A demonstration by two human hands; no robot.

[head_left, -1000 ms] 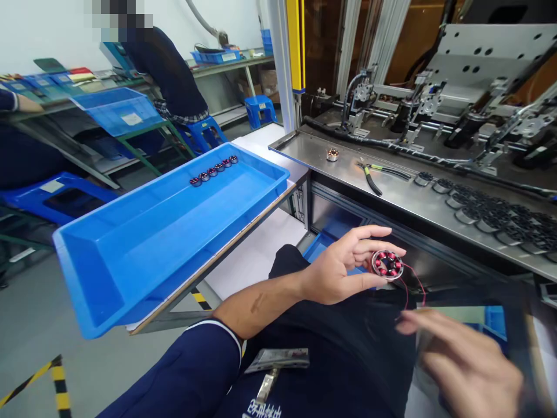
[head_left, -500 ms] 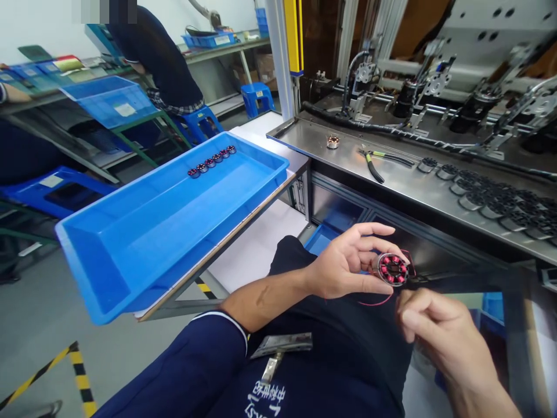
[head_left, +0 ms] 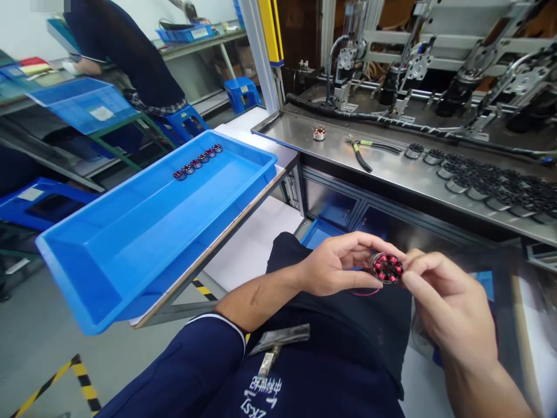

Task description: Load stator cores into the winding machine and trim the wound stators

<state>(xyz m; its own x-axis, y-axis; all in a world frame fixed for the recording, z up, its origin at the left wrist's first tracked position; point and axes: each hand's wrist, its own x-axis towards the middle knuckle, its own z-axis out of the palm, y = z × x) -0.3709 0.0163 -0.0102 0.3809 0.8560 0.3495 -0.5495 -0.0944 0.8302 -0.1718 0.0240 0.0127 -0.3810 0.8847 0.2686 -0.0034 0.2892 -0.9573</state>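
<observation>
A small round motor stator (head_left: 387,267) with red wire coils sits between both my hands, above my lap. My left hand (head_left: 337,264) pinches its left side with thumb and fingers. From the right, my right hand (head_left: 448,305) closes its fingertips on the stator's edge. A thin red wire (head_left: 365,292) trails below the stator. A row of several similar stators (head_left: 198,161) lies at the far side of a large blue tray (head_left: 143,232) to my left.
A steel bench (head_left: 391,168) ahead carries one lone stator (head_left: 319,133), pliers (head_left: 361,157) and several dark round parts (head_left: 478,180). Machinery stands behind it. At the far left a person in dark clothing (head_left: 122,52) sits on a blue stool by other blue bins.
My right hand came up from the lower right and closed its fingertips on the stator. My left hand kept hold of it, and the view shifted slightly.
</observation>
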